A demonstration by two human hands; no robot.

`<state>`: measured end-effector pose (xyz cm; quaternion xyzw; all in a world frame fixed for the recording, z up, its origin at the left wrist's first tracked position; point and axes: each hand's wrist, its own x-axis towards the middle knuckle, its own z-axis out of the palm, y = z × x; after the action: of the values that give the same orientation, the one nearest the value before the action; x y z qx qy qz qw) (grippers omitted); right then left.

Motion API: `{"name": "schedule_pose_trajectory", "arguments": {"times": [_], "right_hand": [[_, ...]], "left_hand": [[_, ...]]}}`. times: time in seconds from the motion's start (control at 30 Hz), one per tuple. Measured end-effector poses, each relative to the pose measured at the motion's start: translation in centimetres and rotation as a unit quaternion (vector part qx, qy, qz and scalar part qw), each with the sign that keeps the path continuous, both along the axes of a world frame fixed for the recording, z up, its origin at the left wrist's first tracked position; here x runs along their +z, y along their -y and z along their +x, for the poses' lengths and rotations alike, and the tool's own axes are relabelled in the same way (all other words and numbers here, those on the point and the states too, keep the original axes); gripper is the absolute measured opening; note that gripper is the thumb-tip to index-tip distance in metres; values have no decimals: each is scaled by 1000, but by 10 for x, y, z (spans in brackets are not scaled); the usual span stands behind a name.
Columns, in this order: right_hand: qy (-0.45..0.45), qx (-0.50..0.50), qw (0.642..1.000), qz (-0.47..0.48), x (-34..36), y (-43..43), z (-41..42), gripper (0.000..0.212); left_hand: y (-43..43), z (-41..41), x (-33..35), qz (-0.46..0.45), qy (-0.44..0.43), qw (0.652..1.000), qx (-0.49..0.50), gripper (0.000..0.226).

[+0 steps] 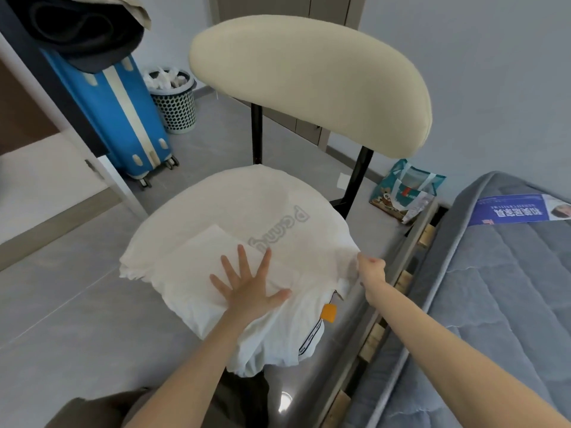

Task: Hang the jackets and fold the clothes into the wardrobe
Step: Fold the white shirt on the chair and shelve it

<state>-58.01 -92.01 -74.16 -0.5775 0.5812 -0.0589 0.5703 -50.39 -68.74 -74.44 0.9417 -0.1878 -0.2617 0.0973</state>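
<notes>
A white T-shirt with grey lettering lies spread over the seat of a chair, and its lower part hangs off the front edge. Flat on the shirt near the front lies my left hand, fingers spread and pressing down. My right hand pinches the shirt's right edge in curled fingers. An orange tag shows on the hanging part. The chair's cream backrest stands behind the shirt.
A blue suitcase with dark clothes on top stands at the left by the white wardrobe edge. Behind it is a perforated bin. A grey mattress lies at the right, with a printed bag beside it.
</notes>
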Motion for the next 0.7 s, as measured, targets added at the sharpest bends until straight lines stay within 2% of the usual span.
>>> {"name": "schedule_pose_trajectory", "arguments": {"times": [0.13,0.23,0.4,0.53,0.6,0.67,0.7], "right_hand": [[9,-2,984,176,-11,14,8,54],[21,20,975,219,-15,24,14,65],[68,70,972,212,1,35,17,47],[158,77,960,217,29,40,20,26],[213,72,960,170,50,33,25,16],[240,134,961,33,67,16,28,10],[243,205,946,-59,73,4,28,11]], "left_hand": [[1,-1,-4,7,5,1000,2,100],[1,1,-4,16,-3,1000,-1,100],[2,2,-3,19,-15,1000,-1,101],[3,3,0,17,-30,999,-2,101],[3,2,2,14,-33,999,-3,101],[2,1,4,11,-36,999,-3,101],[2,1,5,10,-38,999,-4,101]]}}
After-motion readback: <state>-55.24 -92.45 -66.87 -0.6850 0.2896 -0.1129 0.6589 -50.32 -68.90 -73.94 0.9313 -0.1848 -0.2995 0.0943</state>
